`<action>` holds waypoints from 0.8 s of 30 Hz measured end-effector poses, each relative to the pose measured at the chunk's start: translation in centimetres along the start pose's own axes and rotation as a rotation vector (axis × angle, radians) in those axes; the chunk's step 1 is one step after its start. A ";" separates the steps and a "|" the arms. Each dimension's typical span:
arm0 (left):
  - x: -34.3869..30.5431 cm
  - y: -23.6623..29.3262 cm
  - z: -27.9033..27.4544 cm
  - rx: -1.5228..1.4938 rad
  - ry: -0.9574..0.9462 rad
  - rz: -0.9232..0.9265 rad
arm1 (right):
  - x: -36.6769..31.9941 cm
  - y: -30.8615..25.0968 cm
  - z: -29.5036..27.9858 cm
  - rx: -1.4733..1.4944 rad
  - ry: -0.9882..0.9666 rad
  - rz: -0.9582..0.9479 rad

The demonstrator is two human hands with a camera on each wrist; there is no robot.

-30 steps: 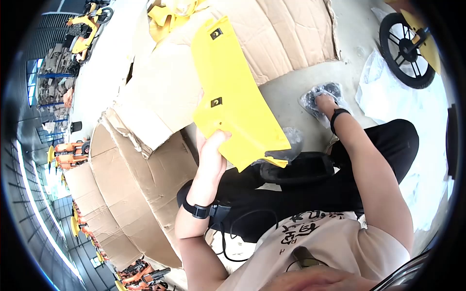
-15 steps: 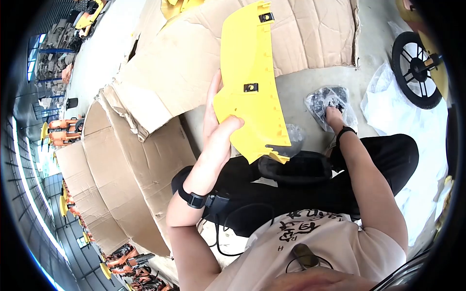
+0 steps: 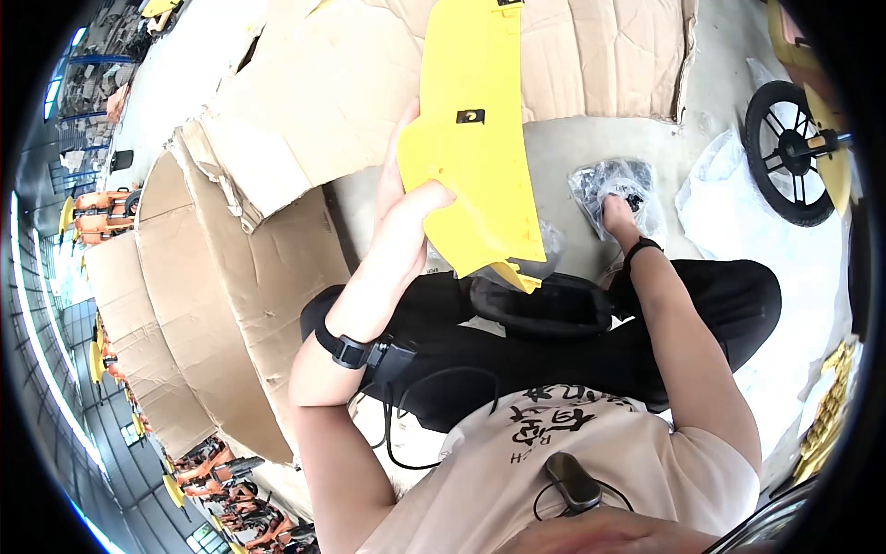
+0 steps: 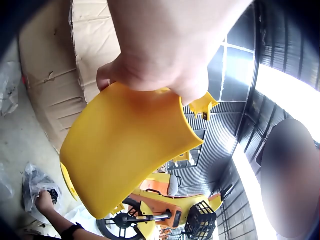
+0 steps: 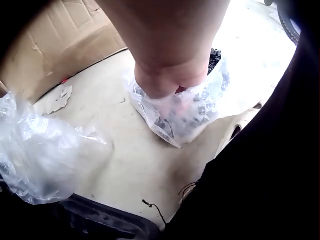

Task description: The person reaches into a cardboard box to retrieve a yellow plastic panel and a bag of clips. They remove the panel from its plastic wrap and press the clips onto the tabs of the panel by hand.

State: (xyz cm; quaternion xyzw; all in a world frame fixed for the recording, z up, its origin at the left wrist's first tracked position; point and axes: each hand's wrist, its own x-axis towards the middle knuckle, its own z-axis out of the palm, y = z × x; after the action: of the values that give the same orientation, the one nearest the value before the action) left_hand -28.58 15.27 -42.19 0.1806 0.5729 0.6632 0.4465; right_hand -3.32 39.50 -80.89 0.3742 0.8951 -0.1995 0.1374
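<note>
A long yellow plastic panel [image 3: 480, 185] is raised over the person's lap in my left hand [image 3: 401, 222], thumb on its face and fingers behind its left edge. Small black clips [image 3: 471, 116] are fitted along the panel. In the left wrist view the panel's smooth, curved outer side [image 4: 125, 140] shows. My right hand [image 3: 618, 217] reaches into the mouth of a clear plastic bag [image 3: 589, 185] on the floor. Small black parts [image 5: 192, 117] show through the bag in the right wrist view. The fingers there are mostly hidden, so I cannot tell whether they grip a part.
Cardboard sheets [image 3: 194, 305] lie at the left and ahead. Between the legs sits a black tray-like part [image 3: 544, 309], with another clear bag [image 5: 45, 155] beside it. Plastic sheeting [image 3: 715, 208] and a black-tyred wheel [image 3: 761, 152] are at the right.
The left hand has turned the yellow panel from a slant to nearly upright in the head view and moved it slightly forward. The right hand remains at the bag.
</note>
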 end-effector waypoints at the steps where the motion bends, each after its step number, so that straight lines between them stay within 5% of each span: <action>1: -0.2 0.1 0.1 -0.023 0.029 -0.034 | 0.0 -0.3 -0.2 0.020 0.000 0.067; 6: -0.4 0.6 0.1 -0.124 0.054 -0.089 | 1.4 -0.3 -1.4 0.140 0.061 0.315; 15: -0.9 1.2 -0.4 -0.255 0.080 -0.148 | 4.4 2.2 -2.6 0.268 -0.062 0.459; 20: -1.1 1.3 -0.7 -0.287 0.089 -0.170 | 6.6 5.0 -0.2 1.128 -0.133 0.565; 24: -1.4 1.8 -0.5 -0.303 0.078 -0.159 | 6.9 5.7 -2.7 0.892 -0.321 0.527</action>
State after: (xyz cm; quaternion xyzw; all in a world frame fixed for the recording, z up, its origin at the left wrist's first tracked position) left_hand -28.93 13.95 -40.28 0.0393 0.4957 0.7110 0.4972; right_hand -4.15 48.61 -82.68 0.5728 0.5672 -0.5736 0.1456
